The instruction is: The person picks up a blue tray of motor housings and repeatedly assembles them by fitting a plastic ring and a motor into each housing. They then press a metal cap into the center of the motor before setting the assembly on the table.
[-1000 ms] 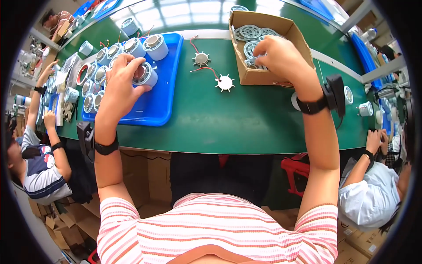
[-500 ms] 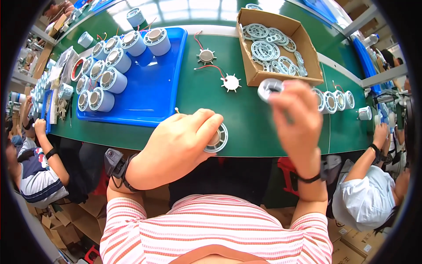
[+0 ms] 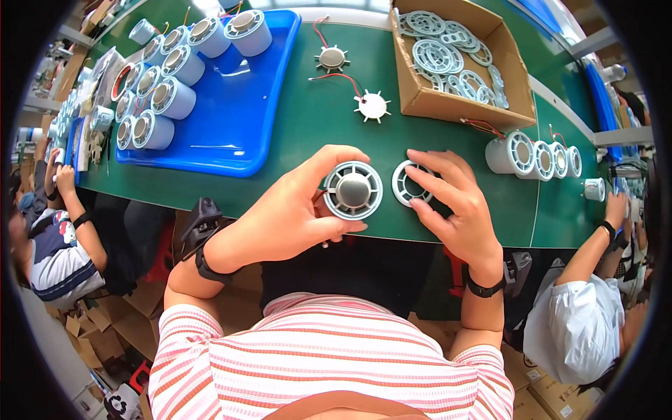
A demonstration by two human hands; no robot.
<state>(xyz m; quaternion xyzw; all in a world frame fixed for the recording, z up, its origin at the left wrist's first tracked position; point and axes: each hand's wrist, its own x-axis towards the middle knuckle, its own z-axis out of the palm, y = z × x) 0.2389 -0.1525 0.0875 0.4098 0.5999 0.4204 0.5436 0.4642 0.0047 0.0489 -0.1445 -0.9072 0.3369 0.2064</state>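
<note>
My left hand [image 3: 280,217] is closed around a light blue cylindrical housing [image 3: 374,190] near the table's front edge. The housing faces up, with a round grey metal disc [image 3: 353,190] in the middle of its spoked rim. To its right, my right hand [image 3: 462,210] grips a pale plastic ring [image 3: 397,185] between thumb and fingertips, a short gap away from the housing. Whether the ring rests on the table I cannot tell. Farther back lie two spoked discs with red wires, a grey one [image 3: 332,59] and a white one [image 3: 372,106].
A blue tray [image 3: 231,143] at left bears several housings with metal discs. A cardboard box [image 3: 465,110] of pale rings stands at back right. More housings [image 3: 519,154] lie in a row at right. Co-workers sit on both sides, including a person in white [image 3: 570,322].
My right hand has come down and toward the left hand with the ring. My left hand has turned and shifted, so the housing's face now shows fully. The view has shifted slightly.
</note>
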